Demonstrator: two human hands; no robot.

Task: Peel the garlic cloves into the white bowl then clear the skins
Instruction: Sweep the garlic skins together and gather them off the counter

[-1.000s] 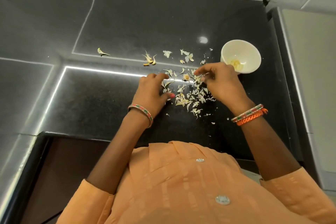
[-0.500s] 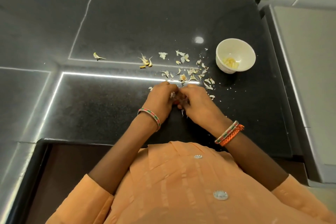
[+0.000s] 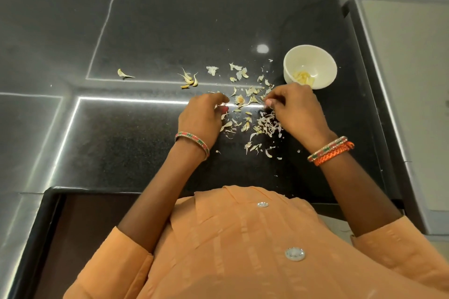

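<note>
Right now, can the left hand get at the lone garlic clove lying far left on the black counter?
Probably yes. The lone garlic clove lies apart on bare black counter, nothing between it and the left hand, whose fingers are curled at the skins.

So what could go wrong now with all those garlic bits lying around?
The white bowl stands right beside the right hand; a careless sweep might knock it or flick the papery skins in with the peeled garlic. The unpeeled cloves beyond the left hand could get gathered up with the skins.

left grip (image 3: 202, 114) curled, right grip (image 3: 295, 110) pinching
</note>
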